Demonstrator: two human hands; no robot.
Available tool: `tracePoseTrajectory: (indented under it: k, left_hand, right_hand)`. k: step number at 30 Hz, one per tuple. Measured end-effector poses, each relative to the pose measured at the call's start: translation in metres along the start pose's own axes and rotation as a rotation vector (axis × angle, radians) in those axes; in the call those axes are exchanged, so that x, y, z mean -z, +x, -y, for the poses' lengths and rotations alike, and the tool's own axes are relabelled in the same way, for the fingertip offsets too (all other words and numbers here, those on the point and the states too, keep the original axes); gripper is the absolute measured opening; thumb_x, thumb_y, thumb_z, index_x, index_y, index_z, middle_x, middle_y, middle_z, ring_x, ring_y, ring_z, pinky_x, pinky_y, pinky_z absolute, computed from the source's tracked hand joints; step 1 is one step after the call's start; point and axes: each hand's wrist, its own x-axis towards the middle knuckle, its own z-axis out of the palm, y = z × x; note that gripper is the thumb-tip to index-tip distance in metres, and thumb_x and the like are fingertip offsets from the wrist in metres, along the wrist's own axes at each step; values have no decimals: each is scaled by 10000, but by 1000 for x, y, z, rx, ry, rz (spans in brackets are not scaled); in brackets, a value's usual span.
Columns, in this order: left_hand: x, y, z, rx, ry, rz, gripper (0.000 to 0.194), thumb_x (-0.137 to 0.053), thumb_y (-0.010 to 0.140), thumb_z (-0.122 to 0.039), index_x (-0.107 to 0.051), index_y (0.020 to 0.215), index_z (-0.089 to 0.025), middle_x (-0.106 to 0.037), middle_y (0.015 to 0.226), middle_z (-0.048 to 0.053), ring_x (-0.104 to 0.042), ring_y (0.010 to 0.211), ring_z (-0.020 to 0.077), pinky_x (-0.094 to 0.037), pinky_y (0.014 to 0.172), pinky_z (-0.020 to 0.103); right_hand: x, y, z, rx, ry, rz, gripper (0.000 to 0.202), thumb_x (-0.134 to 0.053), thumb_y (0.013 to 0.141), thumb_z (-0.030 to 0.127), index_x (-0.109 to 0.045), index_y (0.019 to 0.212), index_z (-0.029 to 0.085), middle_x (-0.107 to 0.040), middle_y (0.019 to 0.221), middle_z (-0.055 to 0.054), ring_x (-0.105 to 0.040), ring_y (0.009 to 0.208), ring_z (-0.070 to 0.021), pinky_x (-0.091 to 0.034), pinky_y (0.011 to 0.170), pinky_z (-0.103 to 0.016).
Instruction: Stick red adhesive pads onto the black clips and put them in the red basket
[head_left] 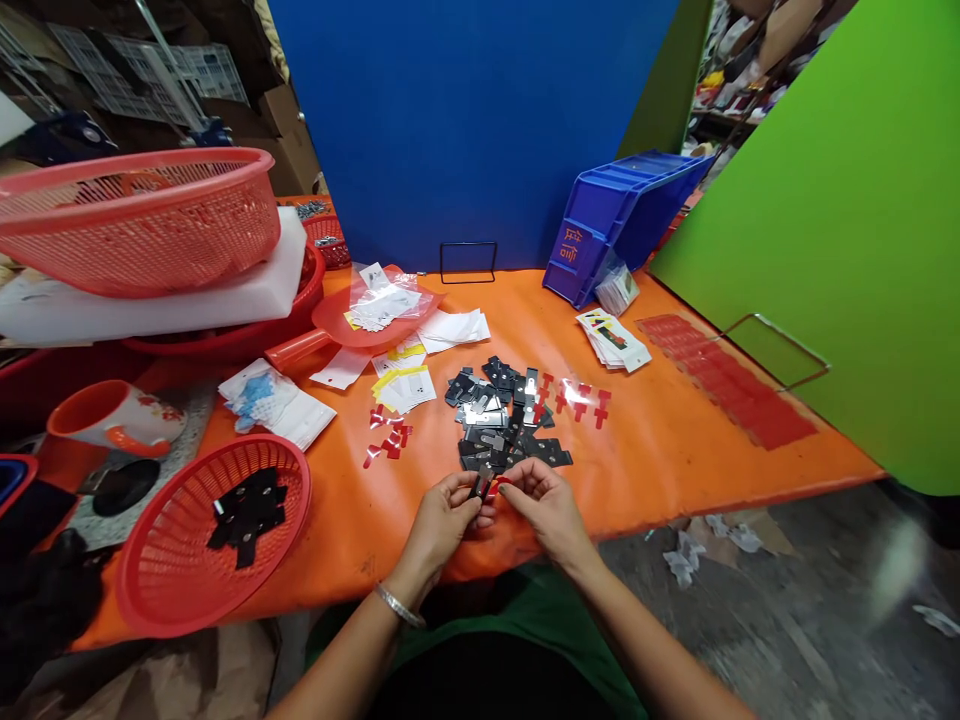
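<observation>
Close to the table's front edge, my left hand [446, 515] pinches a small black metal piece [481, 483]. Beside it, my right hand [547, 505] holds a small red sticker [497, 486] between thumb and fingers, against or very near the black piece. Just beyond both hands lies a pile of black metal pieces [491, 415], some with shiny faces. Right of the pile, a clear sheet carries red T-shaped stickers [581, 400]. More red stickers [390, 440] lie to its left.
A red basket [289, 540] with several black pieces stands at left, near a mug [112, 420]. Behind are a red scoop [322, 318] with bagged papers, white cards [454, 328], a blue crate [562, 265] and a card stack [615, 342]. Blue and green panels border the table.
</observation>
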Motion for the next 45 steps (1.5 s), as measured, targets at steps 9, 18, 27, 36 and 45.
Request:
tracePoseTrajectory:
  k: [9,18,27,36,45]
  left_hand:
    - [28,0,-5,-543,632,-288,196,-577,796,-312,-665,917,-186,-672,890,66,-629,822,187,-505,758,321]
    - [73,-2,1,-660,1095,-488,161,-580,807,-262,-678,920,-204,-644,814,55,-576,808,218,-465,735,352]
    - [76,2,7,-643,989,-442,164,-572,819,-240,-693,921,-198,-642,822,49,-608,764,181,-482,717,308]
    - [78,5,9,-644,964,-455,158,-573,812,-240,-700,896,-196,-640,792,48,-605,738,178,-474,709,306]
    - [63,-3,-11,-388,455,-317,195,-658,729,-336,-644,803,-157,-679,781,45,-623,711,162,-476,674,259]
  right_hand:
    - [2,3,-2,143,-86,-133,241,-673,731,406,-566,810,205,-557,855,-37,-544,727,-158,-475,619,-269]
    - [-41,1,-3,554,-554,71,677,-490,825,137,-212,1423,287,-507,1230,-95,-504,1121,-230,-480,889,-393]
    - [-57,17,-26,883,-1010,329,740,-312,840,-12,3,1468,222,-471,1365,-99,-292,1344,-242,-336,1026,-525]
    - [-57,20,-32,866,-973,318,773,-280,828,-24,126,1450,192,-488,1341,-141,-402,1283,-225,-250,1059,-591]
    - [-38,13,16,398,-281,35,226,-579,805,249,-566,1029,220,-571,1149,-90,-553,1056,-224,-478,873,-369]
